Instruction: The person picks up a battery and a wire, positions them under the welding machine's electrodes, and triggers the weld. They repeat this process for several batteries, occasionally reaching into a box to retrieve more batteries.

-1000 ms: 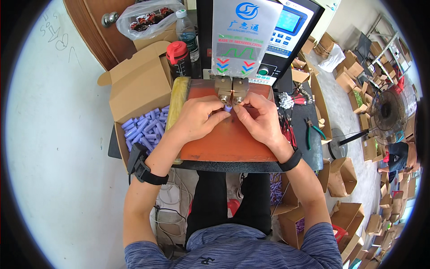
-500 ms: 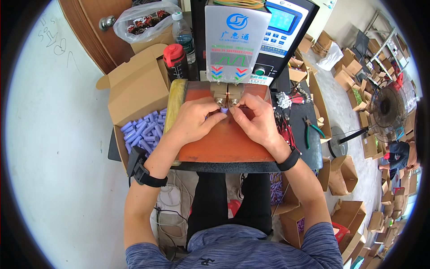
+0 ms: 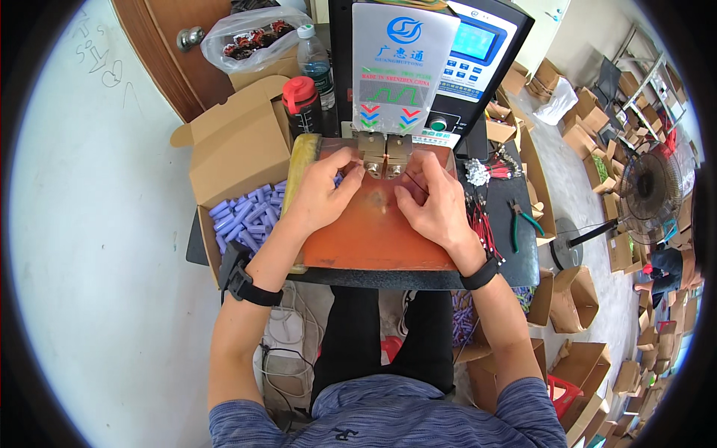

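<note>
Working two-handed at spot welder (image 3: pixel 403 67), hands close in on either side of electrode block (image 3: pixel 385 166). Left hand (image 3: pixel 317 196): curled, thumb and index pointing at left side of block, tips near it. Can see only a sliver of purple, looks like a battery cell (image 3: pixel 338 180), in the curve behind left thumb; mostly hidden, can't tell whether fingers are closed on it. Right hand (image 3: pixel 439 205): half curled at right side of block, thumb and index tips apart. Can see thin dark wire (image 3: pixel 415 183) slanting across that gap; can't tell whether pinched or just lying against fingers.

Below both hands: orange mat (image 3: pixel 358 243), dark smudge in front of block. Along mat's left edge: yellow roll (image 3: pixel 301 179). Past that: open cardboard box (image 3: pixel 235 145), loaded with loose purple cylinders (image 3: pixel 243 216) at mixed angles. Behind box: black bottle with red lid (image 3: pixel 306 117), clear bottle (image 3: pixel 314 63), plastic bag (image 3: pixel 254 33) with red-and-black bits inside. To the right, on black desk (image 3: pixel 526 257): red leads (image 3: pixel 482 228), white-tipped bunch (image 3: pixel 476 173) behind them, green-handled pliers (image 3: pixel 517 224) well apart from right hand. Farther right, on floor: fan (image 3: pixel 650 183) among open cartons (image 3: pixel 575 299).
</note>
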`<state>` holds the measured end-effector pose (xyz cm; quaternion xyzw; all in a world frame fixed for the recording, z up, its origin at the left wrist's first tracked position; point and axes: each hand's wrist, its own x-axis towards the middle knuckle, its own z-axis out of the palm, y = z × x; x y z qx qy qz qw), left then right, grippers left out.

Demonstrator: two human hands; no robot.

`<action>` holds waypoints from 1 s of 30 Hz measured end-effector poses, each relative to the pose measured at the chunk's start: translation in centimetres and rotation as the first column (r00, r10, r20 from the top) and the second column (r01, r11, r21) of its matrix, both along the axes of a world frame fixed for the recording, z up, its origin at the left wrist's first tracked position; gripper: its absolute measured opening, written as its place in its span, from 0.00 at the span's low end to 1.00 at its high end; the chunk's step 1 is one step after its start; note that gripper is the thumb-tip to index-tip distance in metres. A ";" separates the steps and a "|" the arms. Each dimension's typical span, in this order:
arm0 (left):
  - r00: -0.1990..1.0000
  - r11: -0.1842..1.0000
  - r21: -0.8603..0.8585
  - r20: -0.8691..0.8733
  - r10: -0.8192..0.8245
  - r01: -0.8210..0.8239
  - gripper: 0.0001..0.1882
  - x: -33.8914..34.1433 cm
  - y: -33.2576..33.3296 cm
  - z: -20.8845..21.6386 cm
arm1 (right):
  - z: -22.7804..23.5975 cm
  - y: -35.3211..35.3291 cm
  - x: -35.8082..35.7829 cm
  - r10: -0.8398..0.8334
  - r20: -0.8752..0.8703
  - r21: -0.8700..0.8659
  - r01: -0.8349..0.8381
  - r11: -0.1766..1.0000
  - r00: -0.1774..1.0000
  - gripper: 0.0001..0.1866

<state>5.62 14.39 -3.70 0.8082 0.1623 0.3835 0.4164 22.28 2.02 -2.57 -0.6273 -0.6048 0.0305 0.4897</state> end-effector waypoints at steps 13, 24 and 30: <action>0.976 0.948 0.302 -0.213 -0.041 0.105 0.09 -0.1 -0.8 0.8 | -0.4 0.3 1.5 0.162 0.051 0.080 -0.166 0.983 0.985 0.12; 0.978 0.931 0.359 -0.210 0.018 0.060 0.09 0.2 -1.5 1.4 | 0.4 -0.1 0.7 0.215 0.119 0.138 -0.231 0.963 0.969 0.04; 0.973 0.930 0.362 -0.229 0.025 0.062 0.09 0.3 -1.4 1.3 | 0.1 -0.1 0.9 0.197 0.157 0.134 -0.219 0.966 0.968 0.05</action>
